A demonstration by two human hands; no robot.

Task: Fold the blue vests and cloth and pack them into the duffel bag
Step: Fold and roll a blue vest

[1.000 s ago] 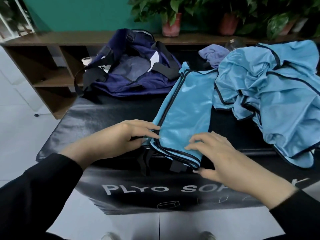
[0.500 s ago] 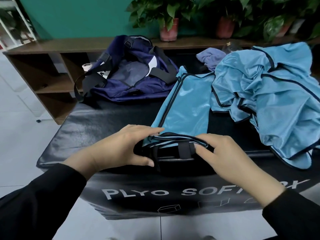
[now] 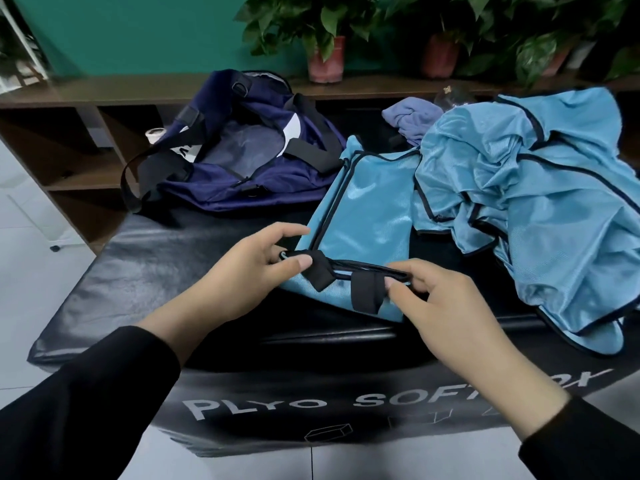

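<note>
A light blue vest (image 3: 367,223) with black trim lies folded lengthwise on the black padded box (image 3: 166,271). Its near hem is lifted and turned back over the vest, with two black straps hanging from it. My left hand (image 3: 249,271) pinches the hem's left corner. My right hand (image 3: 440,306) pinches its right corner. A crumpled heap of more blue vests (image 3: 540,209) lies to the right. A purple-blue cloth (image 3: 412,117) sits bunched behind the heap. The navy duffel bag (image 3: 242,157) stands unzipped at the back left.
Behind the box runs a brown shelf unit (image 3: 69,140) with potted plants (image 3: 325,46) on top. A small white roll (image 3: 154,135) sits on the shelf beside the bag. White floor tiles show to the left and below.
Both hands went from lying flat on the vest's near edge to gripping it. They have lifted the hem and carried it away from me over the vest.
</note>
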